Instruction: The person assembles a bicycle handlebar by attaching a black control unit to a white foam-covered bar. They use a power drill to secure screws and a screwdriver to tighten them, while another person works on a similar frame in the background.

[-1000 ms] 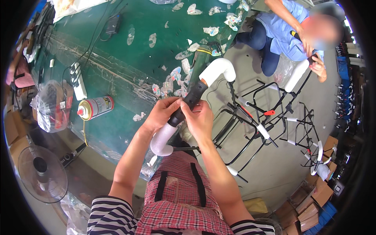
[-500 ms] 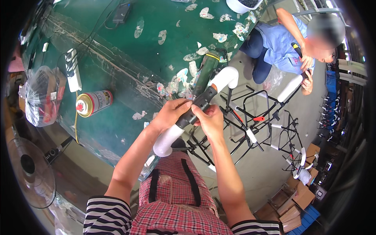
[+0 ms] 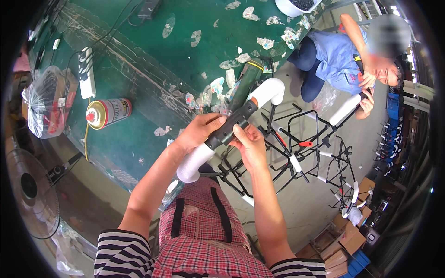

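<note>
A: What's the biggest thing there?

B: The green tabletop (image 3: 194,69), filling the upper left and middle. After it comes a co-worker (image 3: 336,60) in a blue shirt, bent low at the upper right, both hands at a white-padded tube.

A: And then?

B: Black tubular frames (image 3: 295,163) with white padded sections, gathered on the floor at the right. Next is a round fan (image 3: 30,185) at the left rim, lower than the tabletop.

A: Where's the piece being handled?

B: The bar (image 3: 270,91), curved and white-padded at both ends, slants in front of the person, near the tabletop's edge and above the checked apron.

A: Anything smaller?

B: A clear plastic bag (image 3: 41,109) around something reddish at the far left, a white tub (image 3: 285,8) of dark bits at the top, a white power strip (image 3: 86,78), and a can (image 3: 111,113) lying on its side.

A: And the hands?

B: The left hand (image 3: 199,133) has its fingers closed round the black sleeve (image 3: 232,124) mid-bar, thumb along the top. The right hand (image 3: 252,147) pinches the same sleeve, thumb pressed on it.

A: Smallest?

B: A red lever (image 3: 305,144) among the frames, and pale scraps (image 3: 265,43) scattered over the green.
</note>
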### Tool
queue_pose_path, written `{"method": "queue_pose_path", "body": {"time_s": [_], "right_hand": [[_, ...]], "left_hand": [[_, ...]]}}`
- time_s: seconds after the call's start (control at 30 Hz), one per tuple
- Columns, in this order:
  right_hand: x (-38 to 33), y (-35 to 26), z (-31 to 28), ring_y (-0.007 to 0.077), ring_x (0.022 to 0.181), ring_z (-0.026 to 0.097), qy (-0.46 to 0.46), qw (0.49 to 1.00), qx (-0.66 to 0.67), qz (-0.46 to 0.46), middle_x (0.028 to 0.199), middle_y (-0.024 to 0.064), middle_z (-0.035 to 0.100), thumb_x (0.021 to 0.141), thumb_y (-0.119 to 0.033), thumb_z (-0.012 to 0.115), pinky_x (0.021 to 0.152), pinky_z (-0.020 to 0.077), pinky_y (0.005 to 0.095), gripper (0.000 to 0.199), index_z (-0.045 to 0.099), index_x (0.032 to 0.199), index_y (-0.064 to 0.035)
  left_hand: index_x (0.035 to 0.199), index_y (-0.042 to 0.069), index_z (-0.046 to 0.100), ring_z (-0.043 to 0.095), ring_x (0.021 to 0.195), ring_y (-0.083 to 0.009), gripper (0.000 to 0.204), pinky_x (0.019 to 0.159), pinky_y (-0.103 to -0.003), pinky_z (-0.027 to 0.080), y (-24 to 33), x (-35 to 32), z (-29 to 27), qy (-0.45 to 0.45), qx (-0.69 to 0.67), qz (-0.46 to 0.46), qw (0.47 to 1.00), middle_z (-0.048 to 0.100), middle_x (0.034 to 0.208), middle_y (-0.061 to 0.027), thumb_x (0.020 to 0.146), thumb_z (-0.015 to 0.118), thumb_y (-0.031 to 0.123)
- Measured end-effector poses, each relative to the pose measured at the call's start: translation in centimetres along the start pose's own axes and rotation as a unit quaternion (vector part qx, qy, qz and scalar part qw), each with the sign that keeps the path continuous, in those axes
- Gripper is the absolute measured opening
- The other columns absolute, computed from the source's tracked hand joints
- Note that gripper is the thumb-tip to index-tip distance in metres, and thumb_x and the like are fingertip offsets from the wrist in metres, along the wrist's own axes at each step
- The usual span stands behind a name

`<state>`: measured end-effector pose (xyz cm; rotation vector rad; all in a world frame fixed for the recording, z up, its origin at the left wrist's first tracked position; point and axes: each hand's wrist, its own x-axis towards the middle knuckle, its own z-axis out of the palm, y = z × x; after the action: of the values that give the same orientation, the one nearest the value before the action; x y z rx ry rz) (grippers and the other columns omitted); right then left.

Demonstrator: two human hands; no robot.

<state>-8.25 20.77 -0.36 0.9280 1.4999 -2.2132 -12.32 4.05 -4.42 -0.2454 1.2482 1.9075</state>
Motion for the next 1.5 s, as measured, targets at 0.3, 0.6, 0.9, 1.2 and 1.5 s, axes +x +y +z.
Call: {"method": "queue_pose_path", "body": {"time_s": [0.3,0.6,0.9,1.2,1.5], "right_hand": [[0.4,0.9,-1.1,0.0149,0.082,0.065,-0.049,0.997,0.061,-0.002,0.095,0.0078,0.067,0.087,-0.014,0.072,0.075,0.0554,0.0310,0.017,0.061,0.089,-0.0015],[0.2,2.3,-0.9,0.0143,0.083,0.065,-0.019,0.995,0.085,-0.044,0.095,0.0089,0.067,0.090,-0.017,0.070,0.070,0.0548,0.0269,0.020,0.062,0.094,0.0004],[0.2,2.1,-0.9,0.0155,0.078,0.065,-0.016,0.985,0.167,-0.029,0.091,0.0113,0.066,0.103,-0.029,0.047,0.067,0.0525,0.0264,0.037,0.062,0.099,0.0043],[0.4,3.1,-1.4,0.0189,0.085,0.067,-0.035,0.986,0.162,-0.026,0.099,0.0127,0.066,0.101,-0.018,0.047,0.076,0.0554,0.0308,0.029,0.059,0.107,0.0074],[0.4,3.0,-0.4,0.0190,0.081,0.066,-0.021,0.985,0.163,-0.043,0.096,0.0135,0.064,0.096,-0.015,0.057,0.073,0.0582,0.0294,0.026,0.058,0.108,0.0091]], "left_hand": [[0.126,-0.003,0.055,0.062,0.087,-0.0086,0.043,0.075,-0.024,0.052,-0.1,0.2,-0.3,-0.034,-0.041,-0.022,0.998,0.066,0.101,-0.0060,0.100,0.053,0.031],[0.131,-0.003,0.049,0.065,0.095,-0.0203,0.051,0.081,-0.032,0.053,2.3,-1.7,1.2,0.027,0.241,0.105,0.964,0.061,0.114,-0.0144,0.091,0.066,0.022],[0.134,-0.011,0.038,0.062,0.102,-0.0413,0.068,0.081,-0.040,0.056,0.3,-2.7,6.1,0.179,0.666,0.302,0.658,0.053,0.126,-0.0267,0.075,0.068,0.004],[0.132,-0.011,0.043,0.064,0.101,-0.0421,0.061,0.082,-0.043,0.056,-0.3,-2.8,6.6,0.221,0.656,0.387,0.609,0.059,0.119,-0.0296,0.077,0.068,-0.001],[0.135,-0.004,0.047,0.065,0.088,-0.0187,0.058,0.079,-0.030,0.053,0.7,-3.9,5.8,0.252,0.453,0.267,0.812,0.065,0.110,-0.0182,0.084,0.071,0.009]]}}
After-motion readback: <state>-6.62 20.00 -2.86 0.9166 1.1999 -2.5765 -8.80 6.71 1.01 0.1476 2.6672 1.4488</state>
